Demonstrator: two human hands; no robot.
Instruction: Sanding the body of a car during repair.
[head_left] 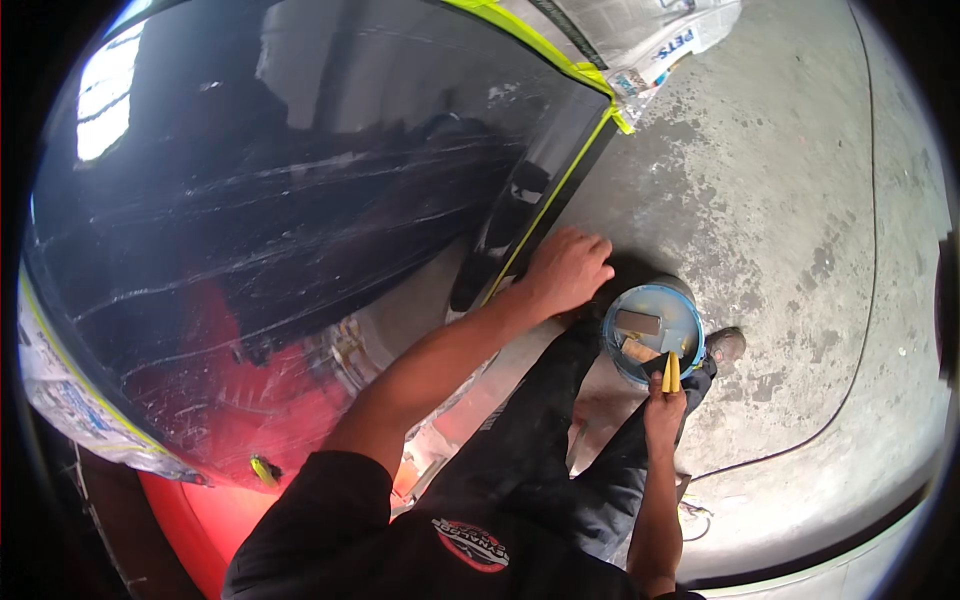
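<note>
My right hand (665, 412) is closed on a narrow yellow folded sheet (672, 373), over the near rim of a blue-rimmed bucket (694, 305). Inside the bucket lie a grey block (638, 322) and a tan block (640, 350), with cloudy liquid around them. My left hand (570, 270) is held out beside the edge of a glossy dark vehicle panel (330, 170). Its fingers are loosely curled, and nothing shows in them. Whether that hand touches anything below it is hidden.
Yellow-green masking tape (550, 205) runs along the panel edge; printed masking paper (650, 45) covers the part beyond. White scuffs and streaks mark the panel. A dark cable (873, 200) curves across the stained concrete floor (780, 200). My legs stand close to the bucket.
</note>
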